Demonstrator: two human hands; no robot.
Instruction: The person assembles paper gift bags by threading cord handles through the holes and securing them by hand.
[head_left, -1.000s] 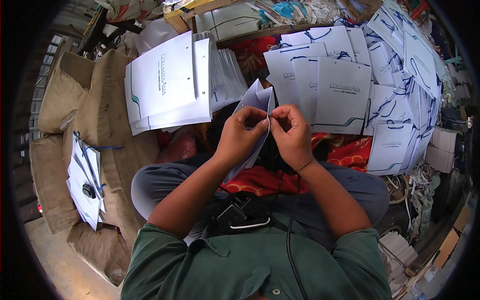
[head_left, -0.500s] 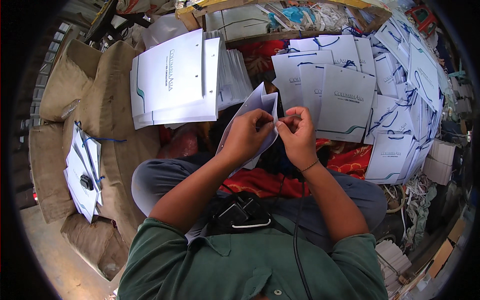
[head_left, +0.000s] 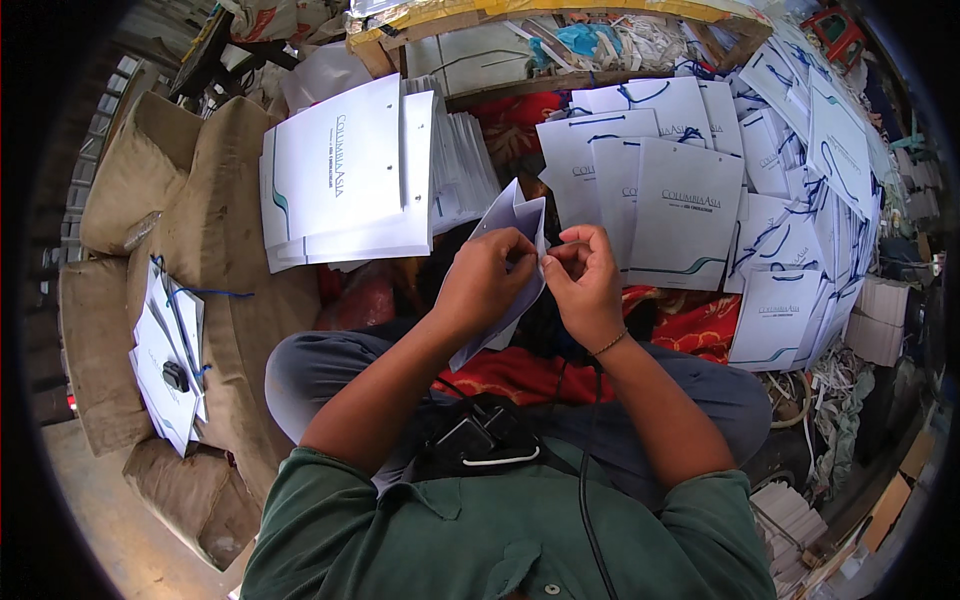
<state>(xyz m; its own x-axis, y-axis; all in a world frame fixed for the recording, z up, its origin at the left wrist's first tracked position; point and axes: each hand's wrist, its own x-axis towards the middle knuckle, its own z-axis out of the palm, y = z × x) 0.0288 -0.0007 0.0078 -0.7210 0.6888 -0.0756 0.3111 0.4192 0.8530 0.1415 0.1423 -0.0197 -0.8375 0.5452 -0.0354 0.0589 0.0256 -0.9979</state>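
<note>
Scarcely anything has moved over the last half second: the whole scene sits slightly lower in view, and both hands remain at the upper rim of the white paper bag point(head_left: 522, 292). That bag is upright but tilted above the crossed legs, its mouth parted, between the flat bag stack point(head_left: 365, 195) on the far left and the spread of corded bags point(head_left: 690, 245) on the far right. The left hand point(head_left: 487, 268) has thumb and fingers pinched together on the bag's wall near the rim. The right hand point(head_left: 583, 285) has its thumb and bent fingers almost meeting at the right edge; whether they grip the paper or something thin, I cannot tell.

If either pinch pulls too hard, the paper could crease or tear at the rim. Should the left fingers loosen, the bag might slip toward the red patterned cloth point(head_left: 520, 372), as the left hand seems to bear most of its weight. A nudge from the right knee point(head_left: 735, 385) could disturb the nearest corded bags.
</note>
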